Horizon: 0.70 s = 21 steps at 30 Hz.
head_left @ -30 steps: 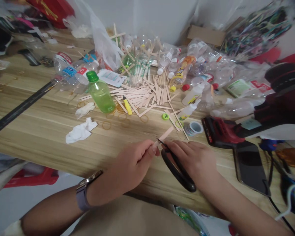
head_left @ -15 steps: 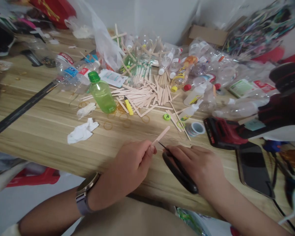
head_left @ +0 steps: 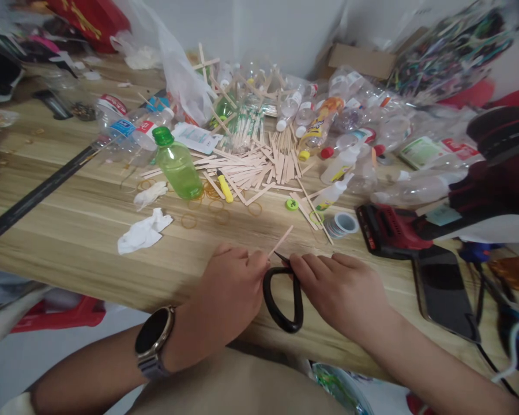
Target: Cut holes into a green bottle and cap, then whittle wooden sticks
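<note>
Near the table's front edge, my left hand (head_left: 233,288) is closed on a flat wooden craft stick (head_left: 282,240), which sticks out past the fingers and is turned nearly edge-on. My right hand (head_left: 339,288) grips a pair of black-handled scissors (head_left: 300,308) close to the blades. Their dark pointed tip lies beside the stick, just right of my left fingers; whether it touches the wood I cannot tell. One handle loop hangs down between my hands. A pile of similar sticks (head_left: 251,170) lies farther back.
A green bottle (head_left: 177,167), a yellow cutter (head_left: 225,185) and crumpled tissue (head_left: 145,231) lie ahead on the left. Glue bottles (head_left: 331,196), a wire spool (head_left: 342,225), a red-black power tool (head_left: 393,230) and a phone (head_left: 447,291) are on the right. Plastic bottles crowd the back.
My left hand has rolled over, turning the craft stick from its flat face to its edge. The scissors have rotated in my right hand, so a handle loop now shows.
</note>
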Motion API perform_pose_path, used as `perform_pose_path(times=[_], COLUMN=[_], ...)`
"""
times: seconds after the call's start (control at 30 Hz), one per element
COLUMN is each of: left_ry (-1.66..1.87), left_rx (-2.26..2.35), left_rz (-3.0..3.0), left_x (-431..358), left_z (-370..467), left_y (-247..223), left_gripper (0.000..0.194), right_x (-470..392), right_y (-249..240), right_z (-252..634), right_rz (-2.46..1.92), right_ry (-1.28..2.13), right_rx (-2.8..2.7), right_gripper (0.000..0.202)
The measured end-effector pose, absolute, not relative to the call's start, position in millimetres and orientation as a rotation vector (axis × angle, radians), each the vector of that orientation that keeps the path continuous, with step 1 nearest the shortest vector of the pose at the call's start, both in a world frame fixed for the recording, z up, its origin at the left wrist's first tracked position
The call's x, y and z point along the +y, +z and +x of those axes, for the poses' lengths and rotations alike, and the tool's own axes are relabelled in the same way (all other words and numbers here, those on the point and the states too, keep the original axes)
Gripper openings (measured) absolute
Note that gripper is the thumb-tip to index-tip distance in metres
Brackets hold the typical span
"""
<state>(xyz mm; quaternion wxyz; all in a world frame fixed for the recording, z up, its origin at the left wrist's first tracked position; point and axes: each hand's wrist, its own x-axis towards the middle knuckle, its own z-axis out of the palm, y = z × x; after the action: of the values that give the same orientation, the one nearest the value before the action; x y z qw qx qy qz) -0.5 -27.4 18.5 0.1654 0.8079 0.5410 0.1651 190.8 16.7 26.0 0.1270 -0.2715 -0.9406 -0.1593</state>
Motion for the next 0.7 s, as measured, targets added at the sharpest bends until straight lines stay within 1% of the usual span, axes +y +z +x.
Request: perform_pose_path(times=[0.07, 0.1, 0.23, 0.27, 0.3, 0.33, 0.43, 0.47, 0.5, 0.53, 0.57, 0.6, 0.7], left_ry=[0.427, 0.423, 0.495, 0.515, 0.522, 0.522, 0.503, 0.501, 0.506, 0.508, 0.502, 0.489, 0.475], left_rx=[1.593, 1.627, 1.675, 1.673, 1.669, 1.667, 1.615, 1.582, 1.554, 1.542, 1.551, 1.575, 1.630], left_rz=[2.487, 2.580, 2.808, 2.824, 2.817, 2.781, 2.498, 2.393, 2.319, 2.290, 2.312, 2.378, 2.682], left_x=[-28, -29, -28, -27, -26, -25, -23, -23, -23, -23, -23, -23, -22], left_z=[0, 0, 1, 1, 0, -1, -4, -5, -6, -6, -6, -6, -4], left_y=[15, 14, 9, 9, 9, 10, 14, 15, 16, 16, 16, 15, 10], left_gripper=[0.018, 0.018, 0.020, 0.020, 0.021, 0.021, 0.021, 0.023, 0.025, 0.026, 0.025, 0.024, 0.020], right_x=[18, 18, 13, 11, 10, 10, 15, 17, 18, 19, 19, 18, 12], right_y=[23, 21, 14, 12, 10, 9, 7, 7, 7, 7, 8, 8, 7], right_z=[189, 187, 175, 174, 173, 174, 181, 184, 186, 187, 187, 185, 177], right_rz=[-0.870, -0.930, -1.254, -1.288, -1.290, -1.262, -1.054, -0.971, -0.907, -0.876, -0.889, -0.949, -1.181], right_ry=[-0.165, 0.039, 1.202, 1.394, 1.396, 1.210, 0.384, 0.157, 0.005, -0.061, -0.029, 0.113, 0.839], right_rx=[-2.693, -2.655, -2.294, -2.187, -2.169, -2.244, -2.511, -2.575, -2.625, -2.653, -2.653, -2.619, -2.392], right_gripper=[0.033, 0.037, 0.054, 0.056, 0.056, 0.056, 0.049, 0.045, 0.043, 0.041, 0.040, 0.041, 0.054])
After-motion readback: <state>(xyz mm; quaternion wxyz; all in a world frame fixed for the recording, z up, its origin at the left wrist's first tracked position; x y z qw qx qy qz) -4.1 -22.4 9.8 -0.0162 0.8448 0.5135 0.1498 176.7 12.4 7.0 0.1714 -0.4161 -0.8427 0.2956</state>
